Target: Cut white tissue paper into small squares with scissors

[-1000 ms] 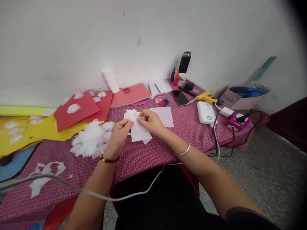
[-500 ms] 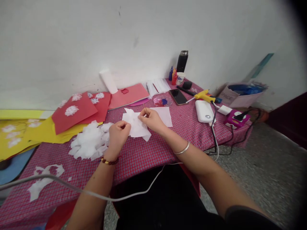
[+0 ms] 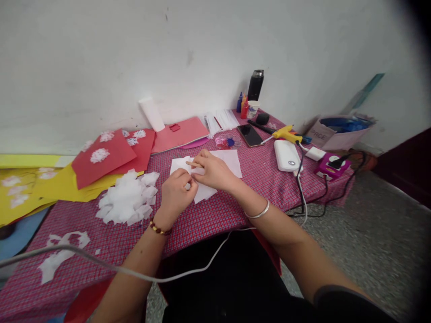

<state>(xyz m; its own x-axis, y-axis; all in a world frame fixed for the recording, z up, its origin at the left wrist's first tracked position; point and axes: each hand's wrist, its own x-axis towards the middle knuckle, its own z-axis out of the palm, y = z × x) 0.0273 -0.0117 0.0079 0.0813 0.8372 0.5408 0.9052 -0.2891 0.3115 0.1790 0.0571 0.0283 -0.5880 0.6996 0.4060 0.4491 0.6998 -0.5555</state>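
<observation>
My right hand point(image 3: 213, 170) is closed around a thin light-brown wooden stick point(image 3: 195, 164), which points left over white tissue paper point(image 3: 178, 164). Close beside it, my left hand point(image 3: 178, 190) is pinched, with a bit of the white tissue showing at its fingertips. The fingertips of both hands nearly meet, and they hide most of what lies between them. Under the hands, the tissue rests on the checked tablecloth point(image 3: 215, 213). A heap of cut white tissue pieces point(image 3: 126, 197) lies left of my left hand.
Red cards point(image 3: 104, 157) and yellow sheets point(image 3: 60, 184) lie at the left. A phone point(image 3: 250, 135), yellow glue gun point(image 3: 286, 134), white power bank point(image 3: 287, 156) and purple plug adapter point(image 3: 332, 167) stand at the right. A white cable point(image 3: 188, 273) crosses in front of me.
My left hand has moved right, up against my right hand. The wooden stick now shows plainly in my right hand. The tissue's raised upper corner no longer sticks up.
</observation>
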